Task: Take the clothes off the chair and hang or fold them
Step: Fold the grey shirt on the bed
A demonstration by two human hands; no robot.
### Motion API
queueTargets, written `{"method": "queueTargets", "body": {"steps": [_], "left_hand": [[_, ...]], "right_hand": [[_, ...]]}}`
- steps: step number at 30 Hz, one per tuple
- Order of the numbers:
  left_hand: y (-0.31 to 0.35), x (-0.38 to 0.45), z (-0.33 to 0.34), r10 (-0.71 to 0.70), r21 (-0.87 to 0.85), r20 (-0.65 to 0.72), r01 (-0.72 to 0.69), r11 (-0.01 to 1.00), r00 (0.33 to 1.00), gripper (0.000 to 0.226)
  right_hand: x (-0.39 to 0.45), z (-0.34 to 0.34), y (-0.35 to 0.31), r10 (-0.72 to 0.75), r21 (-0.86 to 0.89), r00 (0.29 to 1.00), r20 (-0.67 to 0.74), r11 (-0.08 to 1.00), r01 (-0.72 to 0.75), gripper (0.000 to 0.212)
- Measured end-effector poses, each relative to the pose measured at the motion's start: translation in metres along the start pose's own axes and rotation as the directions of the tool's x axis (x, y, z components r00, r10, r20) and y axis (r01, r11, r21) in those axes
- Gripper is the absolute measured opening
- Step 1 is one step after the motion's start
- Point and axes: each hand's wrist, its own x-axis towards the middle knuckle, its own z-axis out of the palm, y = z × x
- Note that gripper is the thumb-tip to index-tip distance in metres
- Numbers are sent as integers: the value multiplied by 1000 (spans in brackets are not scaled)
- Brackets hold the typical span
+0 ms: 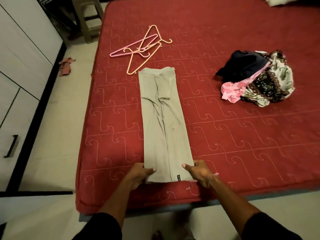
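My left hand (141, 174) and my right hand (197, 172) each pinch a near corner of the olive-grey garment (164, 122), thumbs on top of the cloth and fingers tucked under its edge, so both grips are narrow and holding fabric. The garment lies flat on the red bed (242, 135), folded lengthwise into a long narrow strip running from my hands at 6 o'clock straight up toward 12 o'clock. A small dark label (178, 178) sits on its near hem, just beside my right thumb. A thin bracelet (212, 178) circles my right wrist.

Beyond the far end of the strip, toward 11 o'clock, a loose tangle of plastic hangers (142, 49) rests on the bed, orange ones crossed over a pink one; the nearest orange hanger comes close to the garment's far left corner. Out at 2 o'clock, well apart from the strip, sits a heap of clothes (256, 78): a dark piece on top, pink print and a floral black-and-white cloth beneath.

At 9 o'clock stands a white wardrobe (20, 66) with a black handle (11, 146). A crumpled reddish scrap (65, 66) lies on the floor beside it, and plastic stool legs (86, 19) show near 11 o'clock.
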Motion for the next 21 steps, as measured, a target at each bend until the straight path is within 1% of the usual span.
{"method": "queueTargets", "body": {"steps": [2, 3, 5, 7, 8, 9, 10, 12, 13, 15, 16, 19, 21], "left_hand": [[-3, -10, 1, -36, -36, 32, 37, 999, 999, 26], [-3, -13, 0, -41, -64, 39, 44, 997, 998, 26], [1, -14, -5, -24, -127, 20, 27, 991, 1000, 32], [12, -15, -8, 28, -179, -26, -32, 983, 999, 47], [18, -13, -9, 61, -207, -49, -70, 976, 997, 55], [25, -11, -10, 91, -229, -65, -103, 968, 994, 58], [34, -10, -12, 113, -237, -70, -127, 963, 991, 58], [53, -7, -13, 125, -211, -46, -132, 969, 991, 47], [63, -3, -15, 121, -195, -34, -125, 973, 992, 38], [82, 9, -19, 108, -187, -42, -114, 976, 993, 26], [90, 16, -22, 108, -190, -48, -115, 975, 993, 26], [118, 41, -32, 131, -202, -71, -143, 969, 989, 34], [134, 61, -34, 127, -233, -108, -149, 961, 986, 41]], "right_hand": [[-16, 0, 9, 76, 77, 996, 40, 994, -79, 22], [-23, -2, 10, 80, 107, 996, 45, 991, -84, 23], [-30, -7, 5, 27, 146, 999, 18, 989, -29, 31], [-31, -13, -4, -60, 137, 998, -20, 989, 62, 47], [-31, -16, -13, -101, 132, 995, -19, 986, 103, 50], [-31, -20, -23, -128, 128, 992, -6, 984, 128, 46], [-30, -22, -34, -136, 138, 990, 21, 982, 132, 37], [-26, -26, -56, -120, 150, 990, 69, 983, 109, 20], [-21, -28, -67, -114, 142, 991, 72, 985, 103, 18], [-6, -32, -90, -103, 183, 993, 54, 979, 92, 20], [2, -34, -101, -99, 214, 993, 56, 973, 85, 22], [34, -35, -133, -102, 232, 992, 75, 969, 82, 31], [58, -32, -152, -103, 231, 993, 64, 969, 85, 35]]}}
